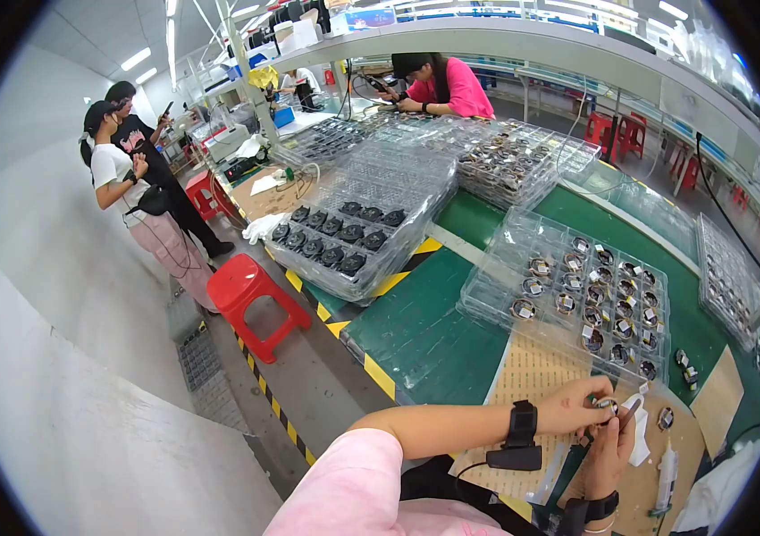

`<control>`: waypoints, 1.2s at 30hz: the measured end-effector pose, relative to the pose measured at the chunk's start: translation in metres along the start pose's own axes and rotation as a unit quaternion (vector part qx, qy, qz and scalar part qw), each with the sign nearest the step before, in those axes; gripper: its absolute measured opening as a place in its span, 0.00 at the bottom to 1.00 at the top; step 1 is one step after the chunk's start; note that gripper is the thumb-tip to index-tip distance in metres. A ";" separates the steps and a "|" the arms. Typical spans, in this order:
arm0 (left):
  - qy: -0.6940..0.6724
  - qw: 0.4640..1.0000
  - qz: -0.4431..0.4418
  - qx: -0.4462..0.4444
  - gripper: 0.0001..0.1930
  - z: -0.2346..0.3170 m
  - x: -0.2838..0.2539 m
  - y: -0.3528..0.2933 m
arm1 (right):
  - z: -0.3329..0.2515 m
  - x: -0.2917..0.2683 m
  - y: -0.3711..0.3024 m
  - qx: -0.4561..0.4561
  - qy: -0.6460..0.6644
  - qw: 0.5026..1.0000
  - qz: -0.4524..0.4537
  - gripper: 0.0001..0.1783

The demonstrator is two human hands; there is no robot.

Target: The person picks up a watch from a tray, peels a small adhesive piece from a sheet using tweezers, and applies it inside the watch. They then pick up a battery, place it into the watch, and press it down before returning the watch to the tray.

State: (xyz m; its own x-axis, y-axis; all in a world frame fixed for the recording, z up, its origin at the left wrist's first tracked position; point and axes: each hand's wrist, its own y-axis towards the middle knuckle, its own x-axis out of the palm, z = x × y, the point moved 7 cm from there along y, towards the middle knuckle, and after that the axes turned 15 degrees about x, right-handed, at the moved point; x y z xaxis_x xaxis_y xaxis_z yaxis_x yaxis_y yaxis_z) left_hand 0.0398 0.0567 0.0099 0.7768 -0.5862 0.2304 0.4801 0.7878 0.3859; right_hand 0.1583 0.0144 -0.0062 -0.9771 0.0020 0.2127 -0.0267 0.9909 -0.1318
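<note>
My left hand reaches in from the left and pinches a small round watch part with a pale rim. From below, my right hand meets it, its fingers closed against the same part. A narrow dark shape sticks up by the right fingers; I cannot tell whether it is a tool. White paper lies just beside the hands. Another round watch part rests on the brown board to the right, above a clear syringe.
A clear compartment tray of similar parts stands beyond my hands. Stacked trays with black watches sit farther left, more trays behind. A red stool is on the floor. A person in pink works across; two people stand left.
</note>
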 end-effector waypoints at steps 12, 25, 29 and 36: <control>-0.002 0.999 0.049 -0.005 0.11 -0.016 -0.019 -0.007 | 0.009 0.008 0.019 0.030 -0.064 0.997 0.044 0.08; 0.113 0.991 -0.022 0.072 0.19 -0.009 -0.046 -0.009 | 0.027 0.024 0.045 0.021 -0.034 0.998 0.049 0.05; 0.123 0.988 -0.039 0.087 0.21 -0.017 -0.046 -0.014 | 0.032 0.030 0.044 0.030 -0.010 0.999 0.032 0.06; 0.193 0.973 -0.085 0.095 0.23 -0.010 -0.046 -0.022 | 0.045 0.017 0.045 -0.027 -0.030 0.999 0.020 0.09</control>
State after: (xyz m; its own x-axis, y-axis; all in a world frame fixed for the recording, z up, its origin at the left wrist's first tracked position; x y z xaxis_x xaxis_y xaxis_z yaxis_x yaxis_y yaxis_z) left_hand -0.0024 0.0683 -0.0186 0.8059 -0.5608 -0.1898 0.5590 0.6151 0.5561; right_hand 0.1305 0.0530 -0.0522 -0.9880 0.0361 0.1501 0.0234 0.9960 -0.0861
